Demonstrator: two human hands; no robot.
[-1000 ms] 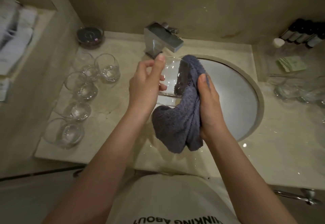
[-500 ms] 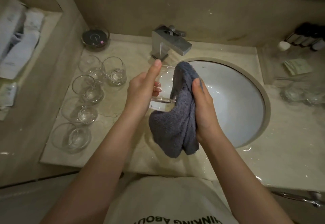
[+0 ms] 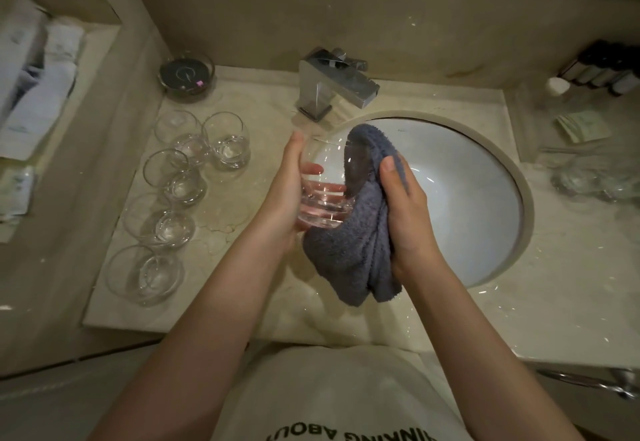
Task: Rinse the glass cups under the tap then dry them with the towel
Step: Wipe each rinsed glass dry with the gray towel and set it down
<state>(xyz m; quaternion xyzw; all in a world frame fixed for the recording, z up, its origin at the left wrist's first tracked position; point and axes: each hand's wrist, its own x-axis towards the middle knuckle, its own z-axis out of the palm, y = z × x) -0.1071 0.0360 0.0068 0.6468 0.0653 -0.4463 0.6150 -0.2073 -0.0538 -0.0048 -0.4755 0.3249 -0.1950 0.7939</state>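
My left hand (image 3: pixel 284 194) grips a clear glass cup (image 3: pixel 323 198) from its left side, tilted over the sink's near-left rim. A grey-blue towel (image 3: pixel 349 253) is draped over the cup's right rim, partly tucked inside, and hangs down below it. My right hand (image 3: pixel 405 205) presses the towel against the cup, thumb on top. The square chrome tap (image 3: pixel 337 85) stands behind the cup with no water visible. Several more clear cups (image 3: pixel 227 144) stand upright on the counter at the left.
The white round sink (image 3: pixel 460 198) lies to the right of my hands. A dark round dish (image 3: pixel 187 75) sits at the back left. Dark bottles (image 3: pixel 606 69) and blurred glassware (image 3: pixel 588 177) stand on the right counter. White packets fill a left shelf (image 3: pixel 31 94).
Both hands, with the cup and towel, have drifted a little lower and nearer. The cup has turned in my left hand, with the towel still over its rim.
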